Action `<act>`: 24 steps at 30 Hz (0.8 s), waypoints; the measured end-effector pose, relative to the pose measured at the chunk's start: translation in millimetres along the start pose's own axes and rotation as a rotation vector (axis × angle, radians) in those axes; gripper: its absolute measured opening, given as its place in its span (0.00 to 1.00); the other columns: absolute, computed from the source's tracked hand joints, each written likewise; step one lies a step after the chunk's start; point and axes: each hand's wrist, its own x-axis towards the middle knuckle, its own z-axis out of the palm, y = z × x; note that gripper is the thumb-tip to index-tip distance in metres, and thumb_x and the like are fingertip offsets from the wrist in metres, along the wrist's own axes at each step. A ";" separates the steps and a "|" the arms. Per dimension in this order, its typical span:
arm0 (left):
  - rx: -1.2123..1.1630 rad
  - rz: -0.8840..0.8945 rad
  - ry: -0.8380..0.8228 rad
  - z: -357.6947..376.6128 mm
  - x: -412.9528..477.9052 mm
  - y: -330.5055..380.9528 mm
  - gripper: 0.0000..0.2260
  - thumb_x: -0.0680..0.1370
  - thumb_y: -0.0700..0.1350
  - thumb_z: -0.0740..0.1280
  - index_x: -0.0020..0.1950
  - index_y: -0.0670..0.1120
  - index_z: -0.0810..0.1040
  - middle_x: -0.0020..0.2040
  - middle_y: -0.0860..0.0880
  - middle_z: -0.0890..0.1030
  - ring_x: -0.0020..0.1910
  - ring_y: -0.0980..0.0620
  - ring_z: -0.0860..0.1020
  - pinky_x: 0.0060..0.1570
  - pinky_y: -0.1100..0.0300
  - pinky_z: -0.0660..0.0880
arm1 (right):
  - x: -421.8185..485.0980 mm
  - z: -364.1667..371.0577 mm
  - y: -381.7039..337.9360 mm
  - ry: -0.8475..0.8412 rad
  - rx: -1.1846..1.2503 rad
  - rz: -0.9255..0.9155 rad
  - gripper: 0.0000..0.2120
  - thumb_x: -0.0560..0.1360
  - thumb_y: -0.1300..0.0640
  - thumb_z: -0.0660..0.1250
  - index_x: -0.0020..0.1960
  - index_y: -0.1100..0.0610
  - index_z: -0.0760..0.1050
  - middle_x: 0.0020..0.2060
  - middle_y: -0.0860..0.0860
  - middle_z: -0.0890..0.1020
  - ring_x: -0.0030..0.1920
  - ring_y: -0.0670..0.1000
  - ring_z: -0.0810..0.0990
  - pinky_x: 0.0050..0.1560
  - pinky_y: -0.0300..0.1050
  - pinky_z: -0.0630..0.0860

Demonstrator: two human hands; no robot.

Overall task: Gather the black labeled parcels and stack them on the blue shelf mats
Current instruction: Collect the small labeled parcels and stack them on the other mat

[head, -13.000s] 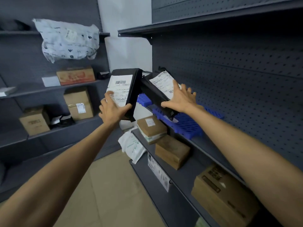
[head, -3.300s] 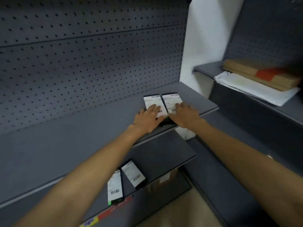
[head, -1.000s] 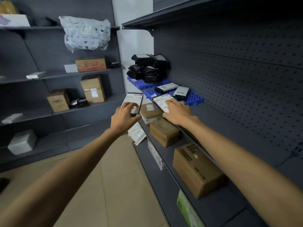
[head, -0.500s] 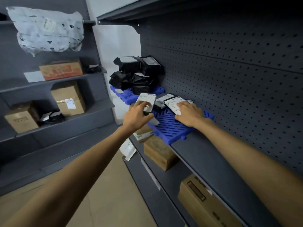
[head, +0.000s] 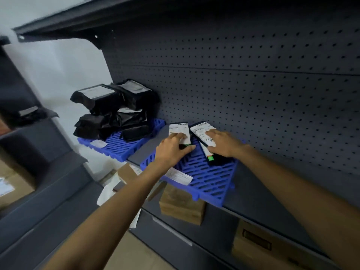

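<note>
Shelf [head: 259, 201]: grey, backed by pegboard [head: 272, 94]; carries both blue mats, well apart from the cardboard boxes [head: 181, 205] on the level below.
Far mat [head: 118, 147]: already loaded with a heap of black bagged parcels [head: 111, 112]; best left alone.
Near mat [head: 210, 180]: target for this step; front half bare except a loose white slip [head: 179, 177], so room to set down flat.
Left parcel [head: 180, 133]: black, white label up, on or just above the mat; hard to tell which.
Right parcel [head: 204, 137]: black, label up, apparently resting on another black parcel [head: 216, 159] with a green tag.
Left hand [head: 171, 151]: fingers curled round the left parcel, thumb at its near edge.
Right hand [head: 224, 143]: fingers spread flat on the right parcel, pressing rather than pinching.
Advice: square edges to those beneath, lower flat, keep labels up, release only once steady; likely to slide if tilted.
</note>
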 end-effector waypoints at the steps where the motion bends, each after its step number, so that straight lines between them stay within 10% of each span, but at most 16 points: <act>1: -0.010 0.025 -0.003 3.1 3.5 -1.0 0.24 0.75 0.65 0.66 0.65 0.52 0.75 0.66 0.50 0.76 0.61 0.44 0.77 0.51 0.52 0.75 | 1.3 0.9 -0.7 0.018 -0.014 0.016 0.33 0.80 0.48 0.62 0.80 0.54 0.53 0.79 0.52 0.57 0.75 0.58 0.62 0.71 0.54 0.65; 11: -0.043 0.185 -0.102 12.7 21.6 5.3 0.18 0.80 0.53 0.65 0.68 0.48 0.74 0.68 0.46 0.74 0.64 0.42 0.74 0.60 0.50 0.73 | -45.6 -9.7 3.4 0.138 -0.131 0.212 0.25 0.79 0.44 0.62 0.72 0.53 0.66 0.69 0.54 0.72 0.65 0.58 0.73 0.59 0.54 0.74; 24: 0.184 0.373 -0.156 -2.7 -50.9 115.2 0.16 0.80 0.48 0.65 0.68 0.51 0.73 0.64 0.46 0.76 0.61 0.41 0.76 0.49 0.47 0.77 | -226.8 -16.8 44.3 0.067 -0.153 0.405 0.24 0.81 0.46 0.59 0.74 0.53 0.65 0.71 0.56 0.71 0.67 0.59 0.72 0.63 0.56 0.71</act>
